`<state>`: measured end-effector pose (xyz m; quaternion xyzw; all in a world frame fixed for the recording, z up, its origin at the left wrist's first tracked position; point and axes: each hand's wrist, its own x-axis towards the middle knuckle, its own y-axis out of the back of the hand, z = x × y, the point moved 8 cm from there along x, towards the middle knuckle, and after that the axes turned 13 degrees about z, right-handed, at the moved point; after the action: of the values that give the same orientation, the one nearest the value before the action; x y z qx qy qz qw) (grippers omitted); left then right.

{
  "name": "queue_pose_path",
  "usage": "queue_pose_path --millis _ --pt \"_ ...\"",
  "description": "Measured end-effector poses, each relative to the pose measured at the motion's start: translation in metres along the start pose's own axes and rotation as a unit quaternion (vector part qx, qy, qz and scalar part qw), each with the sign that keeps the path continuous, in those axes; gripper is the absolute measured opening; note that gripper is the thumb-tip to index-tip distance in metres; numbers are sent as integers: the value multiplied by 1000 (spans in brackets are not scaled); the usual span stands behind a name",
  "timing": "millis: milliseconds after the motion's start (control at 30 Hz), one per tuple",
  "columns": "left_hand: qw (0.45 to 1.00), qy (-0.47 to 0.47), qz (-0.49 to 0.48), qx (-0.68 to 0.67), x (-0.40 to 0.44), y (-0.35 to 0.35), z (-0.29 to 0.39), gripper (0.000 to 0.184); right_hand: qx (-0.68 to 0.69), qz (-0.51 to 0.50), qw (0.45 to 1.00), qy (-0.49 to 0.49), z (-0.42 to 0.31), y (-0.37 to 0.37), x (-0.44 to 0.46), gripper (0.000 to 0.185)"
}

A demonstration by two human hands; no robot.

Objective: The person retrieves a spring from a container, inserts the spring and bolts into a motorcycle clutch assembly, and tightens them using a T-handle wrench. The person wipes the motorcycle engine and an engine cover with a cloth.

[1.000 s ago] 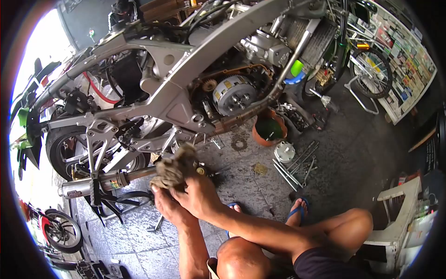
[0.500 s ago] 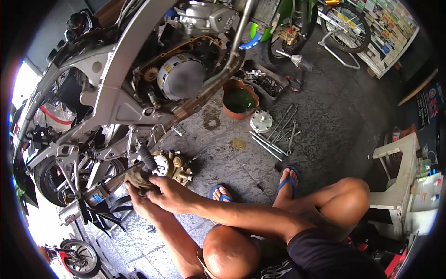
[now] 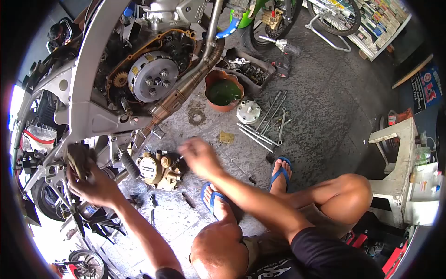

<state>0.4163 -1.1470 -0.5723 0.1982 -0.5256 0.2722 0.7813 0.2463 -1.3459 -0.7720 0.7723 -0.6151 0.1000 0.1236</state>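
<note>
Our left hand [image 3: 93, 186] grips a rag [image 3: 79, 160], left of the gold engine cover [image 3: 161, 173] on the floor [image 3: 325, 100]. Our right hand [image 3: 200, 157] blurs; we can't tell its fingers' grip. A stool [image 3: 400, 160] stands right of the cover.

The person wore a dark, nearly black shirt [image 3: 339, 255] with pale lettering [image 3: 276, 269] across its front, the characters too distorted to read whole. Its right sleeve [image 3: 309, 239] was short and plain; only the dark edge of the left sleeve [image 3: 168, 273] showed. The shorts [image 3: 261, 246] were dull brown. Blue thong sandals [image 3: 283, 163] had matching blue straps. The left hand [image 3: 95, 186] and right hand [image 3: 200, 156] were bare
</note>
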Motion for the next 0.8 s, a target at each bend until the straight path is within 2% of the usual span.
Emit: queue_pose_path --millis 33,67,100,133,167,233,267,300,333,367,433,500,567,633,700,733,767,800 --pt "997 -44 58 2 10 -9 2 29 -50 11 989 -141 86 22 -6 21" --pt "997 -54 34 32 11 -25 -11 30 -176 39 958 -225 134 66 -4 19" --pt "996 -64 13 61 11 -41 -28 31 -253 148 931 -216 215 107 -17 24" --pt "989 -83 -58 108 8 -62 -47 34 -301 203 903 -231 238 150 -13 21" --pt "970 -173 -109 130 -5 -81 -66 34 -318 222 892 -233 252 185 -8 20" --pt "902 -297 -181 256 -30 -88 -21 32 -389 216 862 -244 244 221 13 25" --pt "896 -279 -242 247 -28 -94 -47 33 -392 212 860 -247 245 226 24 25" --pt "881 -220 -324 265 -22 -90 -36 32 -434 175 838 -281 251 227 31 29" --pt "880 -205 -349 248 -18 -83 -19 32 -473 138 812 -313 258 226 36 33" --pt "879 -190 -371 232 -17 -79 -12 31 -471 134 814 -314 260 225 43 33" --pt "908 -206 -327 160 -13 -63 -6 31 -543 55 762 -347 270 218 52 41" --pt "960 -73 -257 80 -9 -41 -9 33 -546 27 762 -348 277 218 58 42" --pt "969 -101 -220 53 -11 -27 -13 34 -550 -7 761 -343 286 216 60 41" --pt "984 -77 -149 66 -11 -14 -10 36 -565 -19 757 -329 282 218 61 39" --pt "990 104 -93 -21 -15 1 -31 34 -583 -26 754 -300 273 221 65 35" --pt "995 81 -50 4 -15 10 -23 27 -583 -33 756 -296 273 226 65 35" --pt "988 125 -68 67 -16 19 -27 27 -571 -40 756 -317 275 234 61 42" --pt "984 131 -107 -60 -21 24 -41 30 -559 -46 756 -338 277 243 57 49"
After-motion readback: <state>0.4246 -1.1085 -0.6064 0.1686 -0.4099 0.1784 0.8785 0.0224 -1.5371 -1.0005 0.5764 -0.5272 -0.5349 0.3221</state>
